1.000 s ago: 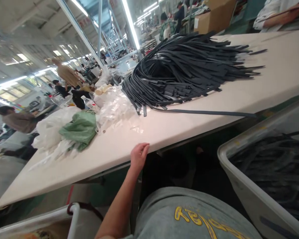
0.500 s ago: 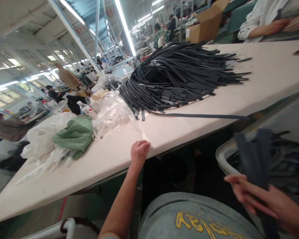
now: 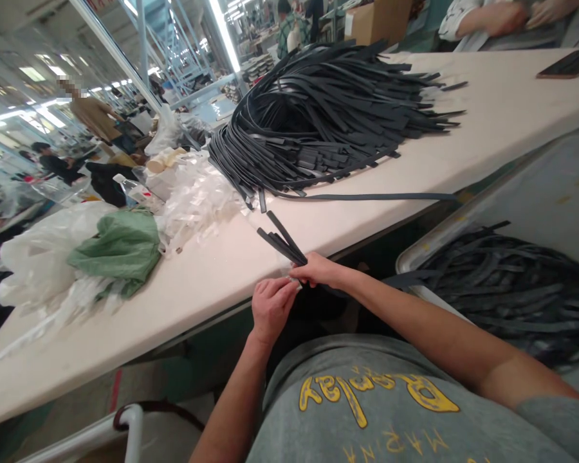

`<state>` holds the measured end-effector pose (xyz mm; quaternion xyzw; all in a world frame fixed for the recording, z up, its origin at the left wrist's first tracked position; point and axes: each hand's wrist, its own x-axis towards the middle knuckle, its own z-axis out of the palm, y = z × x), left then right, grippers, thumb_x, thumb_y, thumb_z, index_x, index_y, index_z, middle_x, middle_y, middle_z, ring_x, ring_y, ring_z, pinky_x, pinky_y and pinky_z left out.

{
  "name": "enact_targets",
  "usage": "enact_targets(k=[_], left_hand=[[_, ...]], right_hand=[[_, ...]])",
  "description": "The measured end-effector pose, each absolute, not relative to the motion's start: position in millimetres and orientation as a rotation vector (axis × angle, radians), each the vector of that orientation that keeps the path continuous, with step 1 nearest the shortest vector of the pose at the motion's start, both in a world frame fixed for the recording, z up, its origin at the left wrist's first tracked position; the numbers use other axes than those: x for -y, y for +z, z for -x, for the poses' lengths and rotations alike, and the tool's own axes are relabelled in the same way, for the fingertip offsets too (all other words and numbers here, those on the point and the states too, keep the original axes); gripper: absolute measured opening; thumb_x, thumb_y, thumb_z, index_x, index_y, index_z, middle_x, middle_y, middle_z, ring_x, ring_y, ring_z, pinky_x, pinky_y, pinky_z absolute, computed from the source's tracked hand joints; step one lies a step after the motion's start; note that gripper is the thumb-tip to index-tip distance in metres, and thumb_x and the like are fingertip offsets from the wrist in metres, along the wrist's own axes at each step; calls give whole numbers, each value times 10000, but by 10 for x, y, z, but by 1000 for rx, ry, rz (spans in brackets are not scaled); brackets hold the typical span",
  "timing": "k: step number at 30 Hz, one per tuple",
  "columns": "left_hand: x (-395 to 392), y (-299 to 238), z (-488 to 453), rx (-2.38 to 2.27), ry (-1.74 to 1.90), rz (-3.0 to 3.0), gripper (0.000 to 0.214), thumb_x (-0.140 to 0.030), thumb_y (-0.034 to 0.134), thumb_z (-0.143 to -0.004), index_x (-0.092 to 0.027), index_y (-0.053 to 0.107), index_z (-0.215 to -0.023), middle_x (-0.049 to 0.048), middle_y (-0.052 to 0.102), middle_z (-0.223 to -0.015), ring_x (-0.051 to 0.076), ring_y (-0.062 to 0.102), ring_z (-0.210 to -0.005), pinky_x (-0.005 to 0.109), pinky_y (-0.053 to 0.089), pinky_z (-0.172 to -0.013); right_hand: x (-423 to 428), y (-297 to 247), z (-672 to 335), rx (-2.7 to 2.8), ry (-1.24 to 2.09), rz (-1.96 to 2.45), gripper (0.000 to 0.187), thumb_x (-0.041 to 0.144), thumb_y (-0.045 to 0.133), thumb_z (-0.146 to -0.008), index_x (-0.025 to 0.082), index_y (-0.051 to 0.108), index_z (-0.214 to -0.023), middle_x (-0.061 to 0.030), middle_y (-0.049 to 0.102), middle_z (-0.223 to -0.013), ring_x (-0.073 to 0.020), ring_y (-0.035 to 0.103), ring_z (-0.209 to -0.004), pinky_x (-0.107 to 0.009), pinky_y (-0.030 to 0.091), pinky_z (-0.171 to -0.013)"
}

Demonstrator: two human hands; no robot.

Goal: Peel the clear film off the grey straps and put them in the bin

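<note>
My right hand (image 3: 320, 270) is closed round a small bunch of dark strips (image 3: 284, 243), whose ends fan out over the table's front edge. Touching it from the left is my left hand (image 3: 270, 308), its fingers pinched together. A small whitish bit shows between the two hands, too small to name. Behind them a large heap of dark strips (image 3: 328, 109) lies curled on the pale table (image 3: 212, 289). One single strip (image 3: 381, 197) stretches from the heap along the front edge.
To the right stands a pale bin (image 3: 408, 257) with a tangle of dark strips (image 3: 506, 289). Clear plastic bags (image 3: 38, 251) and a green bag (image 3: 120, 251) lie at left. A phone (image 3: 567, 64) rests at far right, near another person's hands (image 3: 506, 16).
My right hand has come from beside the bin to my left hand, bringing the bunch of strips over the table edge. My left hand has stayed near the edge. The view has shifted.
</note>
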<state>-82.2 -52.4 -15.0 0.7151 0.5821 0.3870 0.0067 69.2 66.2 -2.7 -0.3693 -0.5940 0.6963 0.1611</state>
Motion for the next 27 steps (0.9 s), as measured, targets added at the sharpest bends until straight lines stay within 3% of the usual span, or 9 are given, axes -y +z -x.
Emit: enact_targets(k=[3,6,12,16,19,21,27], left_hand=[[624,-179,780,-1856,1376,-1622,292,-430,653,-847,-230,704,-1055,68,728,-977,206,664,-832,336,501,-781],[632,-222,740,-1686,1235,-1164,411,-529,580,-862,-175,711,-1025,74,740,-904,202,671,-776,321,516,-737],[501,-254,579,-1371,956,-920,427,-522,748,-717,-134,778,-894,118,769,-882,231,694,-812,352,523,-812],[450,-208,511,-1359,1002,-755,443,-508,828,-628,-124,773,-842,114,764,-826,203,690,-746,333,532,-769],[380,-197,484,-1305,1174,-535,448,-480,890,-541,-125,734,-764,72,740,-754,145,669,-673,281,535,-720],[306,-194,451,-1250,1275,-414,425,-434,913,-519,-135,699,-731,34,715,-718,112,654,-640,250,533,-696],[54,-69,248,-1198,1390,-141,216,-339,786,-761,-181,640,-769,6,718,-823,101,678,-703,236,543,-723]], right_hand=[[-612,-39,-693,1735,1894,1080,129,208,686,-727,160,598,-646,56,520,-480,-73,437,-419,-168,344,-367],[-557,-24,-766,1764,1836,1095,97,210,664,-743,159,618,-675,54,529,-485,-77,445,-427,-171,355,-374],[-528,39,-874,1782,1819,1062,160,270,688,-750,157,601,-677,45,544,-513,-81,476,-463,-167,377,-410],[-520,-16,-1023,1745,1849,1029,381,530,677,-781,154,622,-804,33,567,-544,-84,466,-439,-173,373,-381],[-444,-91,-1225,1677,1885,1004,605,734,449,-848,152,595,-922,33,572,-566,-68,391,-373,-191,374,-357],[-352,-122,-1379,1601,1905,1029,641,750,353,-873,152,577,-929,34,567,-561,-61,344,-345,-201,375,-357],[13,-89,-1851,1487,1881,1125,449,615,578,-806,179,558,-698,56,477,-513,-68,382,-375,-203,284,-364]])
